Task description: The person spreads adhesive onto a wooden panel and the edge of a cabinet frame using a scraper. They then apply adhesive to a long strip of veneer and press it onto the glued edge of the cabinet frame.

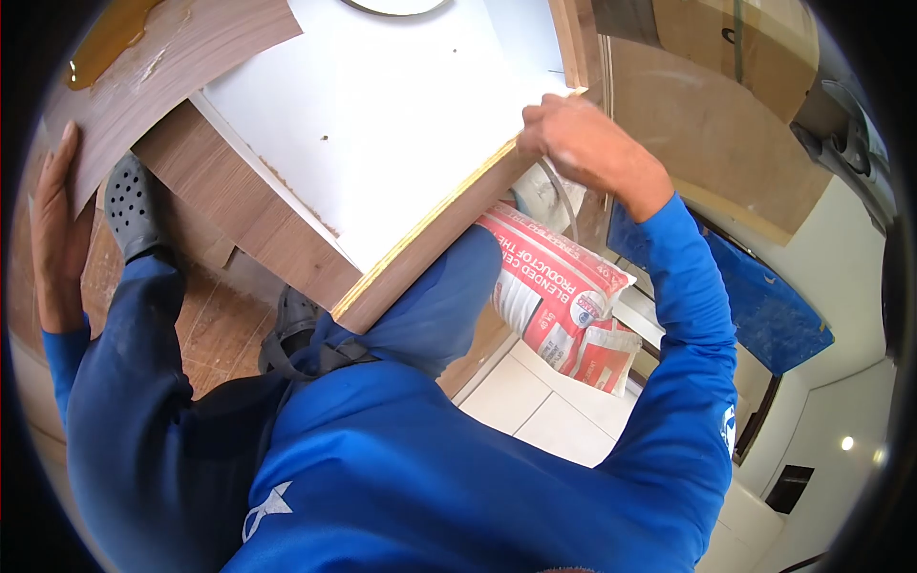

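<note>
At the far left, my left hand (59,220) grips the edge of a wood-grain laminate sheet (191,62); some of its fingers are hidden. On the sheet lies an amber puddle (110,43), like glue. My right hand (583,148) is closed at the far end of the panel edge, slightly blurred, and whatever it pinches cannot be made out. A yellow streak of glue (425,229) runs along that edge, down to the near corner. The white board (382,124) forms the inner face, with wood-grain sides (239,201) around it.
A red and white cement bag (564,296) leans beside my knee on pale tiles (535,401). Further right are a blue panel (755,296) and a large brown board (707,124). My grey clog (132,205) stands under the laminate, near the wood-grain side.
</note>
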`<state>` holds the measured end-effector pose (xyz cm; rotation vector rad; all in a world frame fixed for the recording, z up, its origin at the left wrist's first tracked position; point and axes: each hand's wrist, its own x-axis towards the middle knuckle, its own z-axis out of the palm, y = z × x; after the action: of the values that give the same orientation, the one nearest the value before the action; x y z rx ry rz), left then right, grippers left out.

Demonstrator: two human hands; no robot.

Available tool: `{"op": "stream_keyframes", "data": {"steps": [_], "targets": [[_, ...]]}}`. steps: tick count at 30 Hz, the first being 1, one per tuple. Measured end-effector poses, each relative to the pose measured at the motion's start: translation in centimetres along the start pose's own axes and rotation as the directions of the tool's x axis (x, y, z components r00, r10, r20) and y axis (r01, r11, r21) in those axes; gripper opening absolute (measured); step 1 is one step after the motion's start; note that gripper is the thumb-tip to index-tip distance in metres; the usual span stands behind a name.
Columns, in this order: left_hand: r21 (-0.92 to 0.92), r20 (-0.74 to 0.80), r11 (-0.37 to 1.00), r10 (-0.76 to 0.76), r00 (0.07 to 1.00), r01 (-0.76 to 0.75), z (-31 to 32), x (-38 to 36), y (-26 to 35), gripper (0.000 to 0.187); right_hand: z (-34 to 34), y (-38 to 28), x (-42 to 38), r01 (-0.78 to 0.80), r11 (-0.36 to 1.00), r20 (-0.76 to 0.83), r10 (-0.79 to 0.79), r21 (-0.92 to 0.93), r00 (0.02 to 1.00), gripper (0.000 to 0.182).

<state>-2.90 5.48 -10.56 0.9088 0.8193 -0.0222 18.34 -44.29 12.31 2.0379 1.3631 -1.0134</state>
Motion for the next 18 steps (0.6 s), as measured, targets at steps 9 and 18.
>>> {"op": "stream_keyframes", "data": {"steps": [9, 18], "targets": [[0.189, -0.015, 0.975, 0.123, 0.992, -0.117, 1.2, -1.2, 0.2, 0.037, 2.6, 2.1, -0.4, -0.07, 0.997, -0.084, 0.067, -0.037, 0.994, 0.022], [0.054, -0.057, 0.997, -0.055, 0.997, 0.058, 1.3, -0.9, 0.5, 0.037, 0.3, 2.2, -2.4, -0.094, 0.996, -0.105, 0.095, 0.011, 0.99, 0.025]]}}
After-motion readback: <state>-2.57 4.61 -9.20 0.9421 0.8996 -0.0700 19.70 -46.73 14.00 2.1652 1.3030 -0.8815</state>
